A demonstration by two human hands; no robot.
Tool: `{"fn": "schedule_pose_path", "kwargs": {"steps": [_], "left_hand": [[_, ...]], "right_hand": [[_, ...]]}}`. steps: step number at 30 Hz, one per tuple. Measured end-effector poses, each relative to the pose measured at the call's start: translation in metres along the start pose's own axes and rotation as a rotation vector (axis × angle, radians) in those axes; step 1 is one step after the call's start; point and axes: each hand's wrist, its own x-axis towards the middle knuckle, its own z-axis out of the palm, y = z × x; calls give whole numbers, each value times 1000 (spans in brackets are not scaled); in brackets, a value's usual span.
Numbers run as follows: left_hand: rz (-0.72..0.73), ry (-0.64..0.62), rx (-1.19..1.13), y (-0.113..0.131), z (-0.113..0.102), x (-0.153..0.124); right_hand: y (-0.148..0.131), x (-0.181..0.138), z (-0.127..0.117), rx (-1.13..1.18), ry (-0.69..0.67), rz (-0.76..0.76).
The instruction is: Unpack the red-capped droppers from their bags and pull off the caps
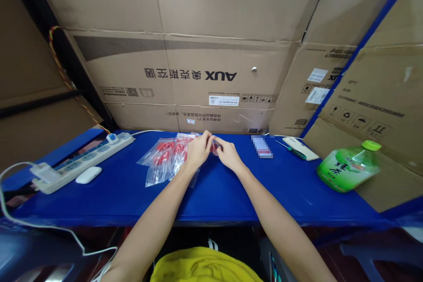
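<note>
Several clear zip bags (159, 175) with red items inside lie in an overlapping pile on the blue table, left of centre. My left hand (198, 149) is at the pile's right edge, fingers closed in a pinch. Close beside it, my right hand (228, 154) has thumb and forefinger pinched together. Between the fingertips of both hands is a small clear plastic bag (214, 147) with something red in it. The fingers partly cover this bag, so its contents cannot be made out.
On the left, a white power strip (81, 163) with plugs and cables stands near a white earbud case (88, 175). To the right are a phone with a blurred screen (262, 146), a green screwdriver (295, 153) beside a white phone-like slab (306, 149), and a green tea bottle (346, 169). Cardboard (198, 57) walls the back.
</note>
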Motion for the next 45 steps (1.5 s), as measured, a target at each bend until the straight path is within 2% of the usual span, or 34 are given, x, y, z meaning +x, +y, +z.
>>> {"fn": "schedule_pose_path", "kwargs": {"steps": [2, 5, 8, 10, 11, 13, 15, 17, 21, 23, 30, 38, 45], "left_hand": [[-3, 0, -15, 1, 0, -1], [-60, 70, -83, 0, -1, 0], [-209, 199, -252, -2, 4, 2], [-373, 246, -489, -3, 9, 5], [-456, 219, -645, -3, 12, 7], [-559, 76, -973, -3, 16, 9], [-561, -35, -1213, -3, 19, 10], [-532, 0, -1325, -3, 19, 10], [-510, 164, -1343, -4, 17, 10], [-496, 196, -1327, -4, 17, 10], [-456, 139, -1282, -6, 18, 10], [-305, 49, -1309, -3, 13, 10], [-375, 175, -1104, -1, 13, 10]], "right_hand": [[1, 1, 4, 108, 52, 63], [0, 5, 4, 284, 236, 78], [-4, 10, 1, 569, 326, 123], [-6, 12, -1, 725, 337, 145], [-7, 13, -1, 779, 337, 149], [-8, 13, -1, 850, 312, 149], [-8, 12, 1, 878, 264, 155], [-8, 11, 3, 830, 227, 159], [-3, 9, 2, 546, 313, 152], [-1, 9, 1, 503, 343, 161], [-2, 10, 1, 683, 276, 217], [-6, 11, -6, 804, 198, 182], [-7, 7, -1, 928, 125, 211]]}}
